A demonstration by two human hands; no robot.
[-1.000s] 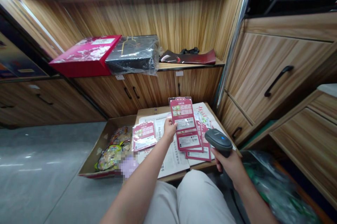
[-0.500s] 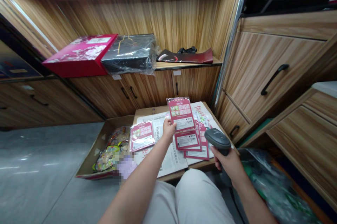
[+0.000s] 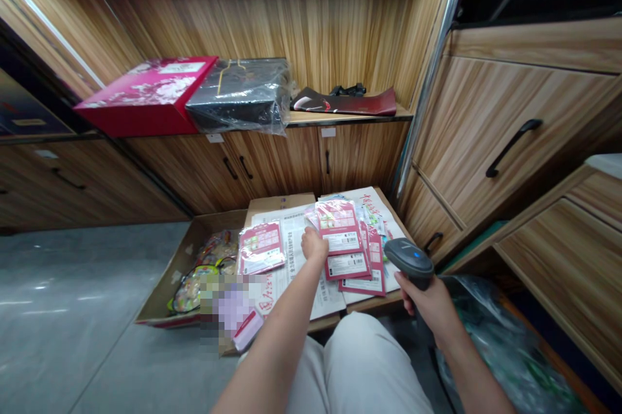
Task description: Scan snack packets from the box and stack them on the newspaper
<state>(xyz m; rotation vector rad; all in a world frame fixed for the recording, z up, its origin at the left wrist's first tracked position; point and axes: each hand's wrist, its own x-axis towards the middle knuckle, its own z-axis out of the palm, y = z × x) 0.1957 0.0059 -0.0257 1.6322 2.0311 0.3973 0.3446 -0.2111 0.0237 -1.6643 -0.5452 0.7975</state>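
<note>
My left hand (image 3: 315, 244) is closed at the left edge of a pink printed packet (image 3: 339, 225) in clear plastic; its fingertips are partly hidden. That packet lies over several similar pink packets (image 3: 362, 283), fanned out with their white barcode labels facing up. My right hand (image 3: 422, 300) grips a dark grey handheld barcode scanner (image 3: 408, 258) by its handle, its head pointing toward the pile. A small blue light shows on top of the scanner. Left of my left hand, another stack of pink packets (image 3: 261, 249) rests on newspaper (image 3: 296, 232).
An open cardboard box (image 3: 168, 291) with colourful bagged items stands at the left, partly blurred out. A pink box (image 3: 146, 93) and a plastic-wrapped black box (image 3: 238, 93) sit on the lit shelf. Cabinets (image 3: 515, 103) and clear plastic bags (image 3: 490, 330) flank the right side.
The packet at my left hand has come down onto the pile. My right hand and the scanner have shifted slightly right, and a blue light now shows on the scanner.
</note>
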